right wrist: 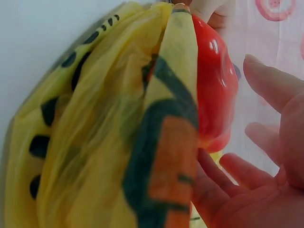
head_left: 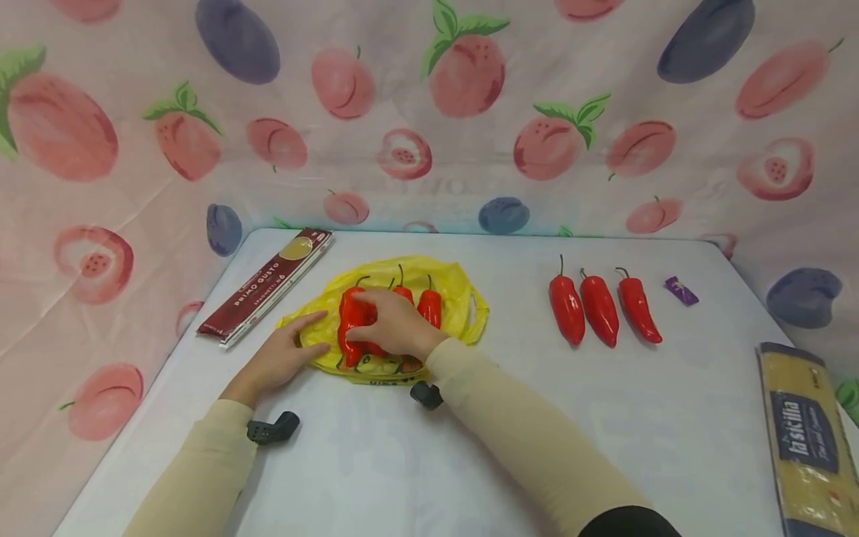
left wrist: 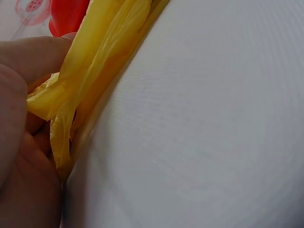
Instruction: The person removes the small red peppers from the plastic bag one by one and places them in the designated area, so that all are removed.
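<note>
A yellow plastic bag lies left of the table's middle, with several red peppers on it, stems pointing away. At its left edge, my left hand holds the plastic; in the left wrist view, the bag's folds pass between thumb and fingers. My right hand reaches over the peppers and partly hides them. The leftmost pepper lies right beside its fingertips. From the right wrist, a glossy red pepper shows behind the bag's printed side, with the right hand's fingers spread and thumb apart from it.
Three red peppers lie in a row on the right, a small purple wrapper beyond them. A dark red spaghetti pack lies at the back left. Another pasta pack is at the right edge. Fruit-printed cloth surrounds the white table.
</note>
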A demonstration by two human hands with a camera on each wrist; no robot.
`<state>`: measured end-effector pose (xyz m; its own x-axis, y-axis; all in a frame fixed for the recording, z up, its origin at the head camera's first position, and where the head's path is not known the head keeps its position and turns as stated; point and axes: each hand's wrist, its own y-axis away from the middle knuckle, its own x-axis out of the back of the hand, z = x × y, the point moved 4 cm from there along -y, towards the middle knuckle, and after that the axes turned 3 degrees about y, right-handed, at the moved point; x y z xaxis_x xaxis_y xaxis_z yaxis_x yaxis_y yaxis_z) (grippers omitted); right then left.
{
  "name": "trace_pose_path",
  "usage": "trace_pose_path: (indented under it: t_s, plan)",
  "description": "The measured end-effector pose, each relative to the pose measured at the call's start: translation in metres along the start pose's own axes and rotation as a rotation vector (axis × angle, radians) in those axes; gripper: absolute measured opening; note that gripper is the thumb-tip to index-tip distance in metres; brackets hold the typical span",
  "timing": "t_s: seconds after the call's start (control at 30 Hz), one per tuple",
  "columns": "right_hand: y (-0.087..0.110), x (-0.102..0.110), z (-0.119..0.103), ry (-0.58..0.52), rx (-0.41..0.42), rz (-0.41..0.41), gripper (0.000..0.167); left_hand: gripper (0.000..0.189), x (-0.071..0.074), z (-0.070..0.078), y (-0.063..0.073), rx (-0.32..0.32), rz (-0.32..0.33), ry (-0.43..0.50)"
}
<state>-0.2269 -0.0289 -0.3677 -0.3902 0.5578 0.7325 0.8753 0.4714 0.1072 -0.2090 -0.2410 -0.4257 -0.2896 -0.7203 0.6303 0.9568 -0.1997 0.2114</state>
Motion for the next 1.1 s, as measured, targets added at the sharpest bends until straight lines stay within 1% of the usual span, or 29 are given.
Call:
trace_pose_path:
  t_s: [0.07, 0.2, 0.33, 0.47, 0.6, 0.77, 0.97, 1.1]
  plan:
    - [-0.001, -0.001, -0.002, 0.021, 0.012, 0.003, 0.067, 0.073, 0.000, -0.001, 0.000, 0.000, 0.002, 0.001]
    - [-0.004, -0.003, -0.007, 0.082, 0.009, 0.005, 0.069, 0.073, 0.000, -0.001, 0.000, -0.007, 0.006, 0.000]
    - [-0.006, -0.005, -0.012, 0.131, -0.020, -0.001, 0.072, 0.074, 0.000, -0.003, 0.000, -0.001, 0.003, 0.008]
    - [-0.008, -0.009, -0.011, 0.144, -0.061, -0.011, 0.074, 0.074, -0.001, -0.003, 0.000, 0.021, 0.005, 0.014]
    - [-0.009, -0.011, -0.009, 0.127, -0.084, -0.016, 0.073, 0.073, -0.002, -0.001, 0.001, 0.026, 0.011, 0.013]
    - [-0.009, -0.010, -0.008, 0.072, -0.100, -0.028, 0.072, 0.071, -0.001, 0.000, 0.001, 0.017, 0.011, 0.011]
    - [-0.006, -0.007, -0.006, 0.033, -0.081, -0.063, 0.071, 0.071, -0.002, -0.002, 0.000, 0.009, 0.011, 0.011]
    - [-0.006, -0.006, -0.003, 0.017, -0.071, -0.090, 0.068, 0.070, -0.002, -0.002, 0.000, -0.004, 0.015, 0.011]
